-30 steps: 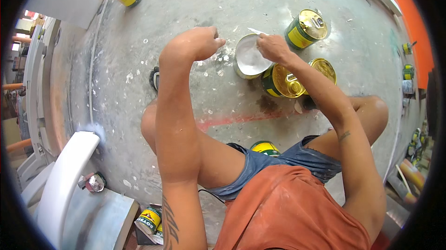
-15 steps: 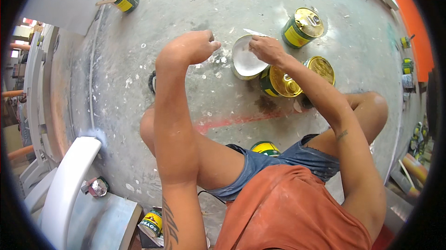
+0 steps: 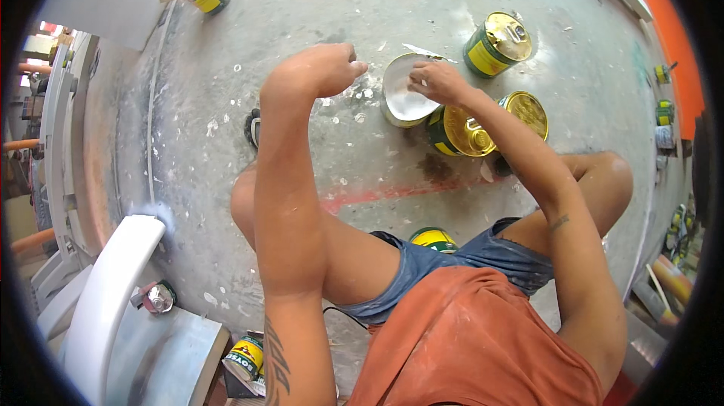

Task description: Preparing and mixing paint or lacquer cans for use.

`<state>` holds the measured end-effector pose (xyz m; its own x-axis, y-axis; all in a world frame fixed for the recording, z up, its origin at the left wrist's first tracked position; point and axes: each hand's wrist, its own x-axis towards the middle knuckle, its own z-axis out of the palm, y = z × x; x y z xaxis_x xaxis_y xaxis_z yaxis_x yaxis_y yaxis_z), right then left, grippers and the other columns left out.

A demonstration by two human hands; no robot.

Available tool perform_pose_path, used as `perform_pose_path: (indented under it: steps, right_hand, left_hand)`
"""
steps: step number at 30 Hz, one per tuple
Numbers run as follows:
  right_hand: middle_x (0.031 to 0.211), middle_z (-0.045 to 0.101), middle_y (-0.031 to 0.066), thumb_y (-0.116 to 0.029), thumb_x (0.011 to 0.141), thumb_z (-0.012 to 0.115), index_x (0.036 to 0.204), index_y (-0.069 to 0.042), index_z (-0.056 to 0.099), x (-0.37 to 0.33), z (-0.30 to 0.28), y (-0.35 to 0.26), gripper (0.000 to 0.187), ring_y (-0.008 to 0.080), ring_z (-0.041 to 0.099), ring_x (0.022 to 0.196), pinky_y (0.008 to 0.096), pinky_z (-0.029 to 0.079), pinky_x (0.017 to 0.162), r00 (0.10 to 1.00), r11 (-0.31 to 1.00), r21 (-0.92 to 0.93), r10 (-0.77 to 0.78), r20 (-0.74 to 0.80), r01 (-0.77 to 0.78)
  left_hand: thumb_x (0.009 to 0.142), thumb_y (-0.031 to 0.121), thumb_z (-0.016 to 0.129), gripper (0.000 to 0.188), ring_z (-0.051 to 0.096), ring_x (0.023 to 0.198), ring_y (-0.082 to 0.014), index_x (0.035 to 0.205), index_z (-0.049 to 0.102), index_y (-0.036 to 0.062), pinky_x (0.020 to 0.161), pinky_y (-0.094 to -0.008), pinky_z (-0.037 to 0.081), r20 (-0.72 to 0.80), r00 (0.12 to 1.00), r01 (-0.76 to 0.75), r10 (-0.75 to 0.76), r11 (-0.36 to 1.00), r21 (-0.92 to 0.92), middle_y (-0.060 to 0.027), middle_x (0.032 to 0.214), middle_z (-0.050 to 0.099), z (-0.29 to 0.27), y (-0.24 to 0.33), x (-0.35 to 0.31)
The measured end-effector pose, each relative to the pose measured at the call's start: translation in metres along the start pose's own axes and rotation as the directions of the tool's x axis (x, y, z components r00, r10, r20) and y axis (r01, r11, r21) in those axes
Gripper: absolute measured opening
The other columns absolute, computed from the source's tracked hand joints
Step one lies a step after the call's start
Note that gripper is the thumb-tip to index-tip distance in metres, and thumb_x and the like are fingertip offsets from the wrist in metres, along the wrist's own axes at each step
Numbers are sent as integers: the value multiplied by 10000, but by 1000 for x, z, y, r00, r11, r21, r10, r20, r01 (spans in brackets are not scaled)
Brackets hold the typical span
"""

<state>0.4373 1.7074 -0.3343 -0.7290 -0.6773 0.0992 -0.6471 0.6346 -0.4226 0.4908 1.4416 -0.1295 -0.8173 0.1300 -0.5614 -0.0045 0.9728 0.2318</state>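
Standing open beneath the right hand (image 3: 430, 80), the can (image 3: 394, 119) shows white inside; work there looks unfinished. Left hand (image 3: 332, 70) curls beside it. Whether either hand grips anything, I cannot tell. Three cans (image 3: 452, 138) near the right hand look unopened.

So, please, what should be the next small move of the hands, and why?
Perhaps the left hand should steady the open can: the right hand is over it, while the left is apart, with nothing visible held.
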Motion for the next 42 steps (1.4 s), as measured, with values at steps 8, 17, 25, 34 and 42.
perform_pose_path:
  steps: [8, 17, 25, 34, 42]
  right_hand:
    - [884, 666, 134, -238, 920, 653, 862, -59, 682, 6, -8, 8, 190, 367, 679, 846, 486, 535, 738, 997, 955, -286, 65, -32, -71]
    - [942, 670, 157, -228, 938, 624, 920, -51, 709, 11, -12, 12, 197, 361, 677, 962, 489, 543, 804, 876, 901, -391, 332, 349, -185]
    - [960, 675, 161, -245, 915, 637, 920, -57, 690, 2, 6, 9, 195, 378, 691, 848, 492, 540, 729, 985, 995, -66, -59, 160, 71]
    - [993, 667, 167, -177, 920, 592, 926, -53, 689, 2, 9, -9, 158, 397, 694, 826, 510, 541, 721, 994, 995, -99, 17, -109, -28]
    - [979, 654, 151, -249, 963, 606, 975, -39, 637, 3, 1, 1, 212, 396, 668, 912, 505, 532, 791, 961, 916, -329, 267, 78, -228]
  left_hand:
    - [1036, 458, 504, 500, 605, 1214, -388, 1351, 601, 82, 1013, -462, 469, -16, 1000, -21, 21, 1000, 4, -207, 1320, 648, 4, -7, 5]
    - [1037, 475, 491, 524, 596, 1239, -377, 1362, 592, 76, 1025, -459, 467, 10, 1000, -12, 12, 1000, -15, -188, 1339, 643, 0, -3, -1]
    - [1042, 470, 487, 511, 584, 1255, -369, 1364, 586, 85, 1030, -464, 463, 15, 1000, -4, 3, 1000, 21, -178, 1368, 627, -1, -1, -1]
    - [1047, 473, 475, 507, 589, 1253, -362, 1377, 581, 103, 1030, -463, 469, 17, 1000, 11, -12, 999, 37, -168, 1370, 629, 0, 0, 0]
    - [1049, 471, 474, 506, 587, 1255, -365, 1375, 581, 99, 1032, -463, 470, 7, 1000, 27, -27, 999, 34, -165, 1372, 627, -1, 2, -3]
